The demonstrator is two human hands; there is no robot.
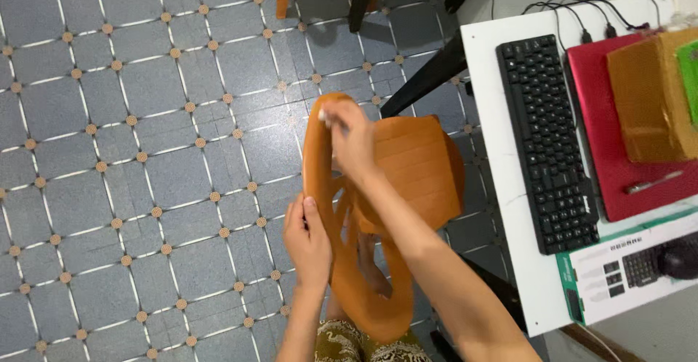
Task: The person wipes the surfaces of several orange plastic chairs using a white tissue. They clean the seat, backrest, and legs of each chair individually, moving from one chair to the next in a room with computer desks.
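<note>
Overhead, right hand (352,140), left hand (307,240) gripping orange chair (414,173).

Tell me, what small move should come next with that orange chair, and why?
Probably slide the right hand further along the backrest's top edge. It presses something small and white there, while the left hand steadies the orange plastic chair lower down.

both forearms bare, no sleeves; a patterned gold-and-dark garment (356,340) shows just below the orange chair (414,173); fingernails short.
</note>
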